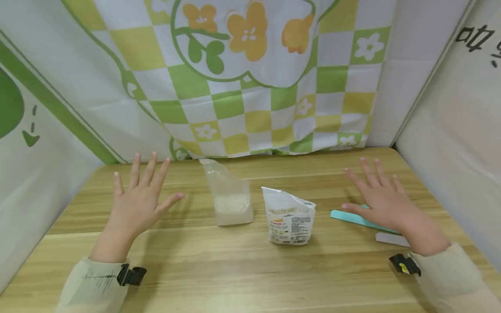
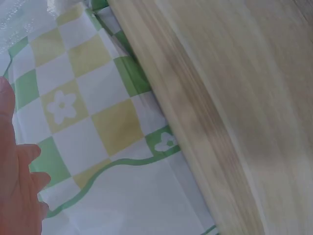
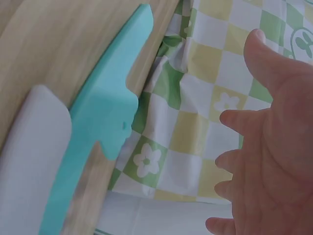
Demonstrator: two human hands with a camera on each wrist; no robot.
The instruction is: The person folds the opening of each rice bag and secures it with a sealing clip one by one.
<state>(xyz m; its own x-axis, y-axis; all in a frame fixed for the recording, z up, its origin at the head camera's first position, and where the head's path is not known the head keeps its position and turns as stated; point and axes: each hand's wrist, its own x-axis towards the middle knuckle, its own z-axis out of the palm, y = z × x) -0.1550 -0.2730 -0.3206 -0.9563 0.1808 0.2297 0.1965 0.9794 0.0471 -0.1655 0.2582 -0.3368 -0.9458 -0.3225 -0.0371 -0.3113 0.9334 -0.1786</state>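
Note:
My left hand is held over the left side of the table, fingers spread straight, holding nothing. To its right stands a clear plastic bag with white, powdery or grainy contents at the bottom and a loose top leaning left. Beside that bag is a white printed packet, its top folded over. My right hand, likewise spread and holding nothing, overlaps a long turquoise plastic strip in the head view. The right wrist view shows a wider tab on this strip. Alongside it lies a white strip, partly hidden by my wrist in the head view.
A wooden table carries everything. Along its back edge hangs a green, yellow and white checked cloth with flowers. White panels stand at both sides. Each sleeve has a black wrist device.

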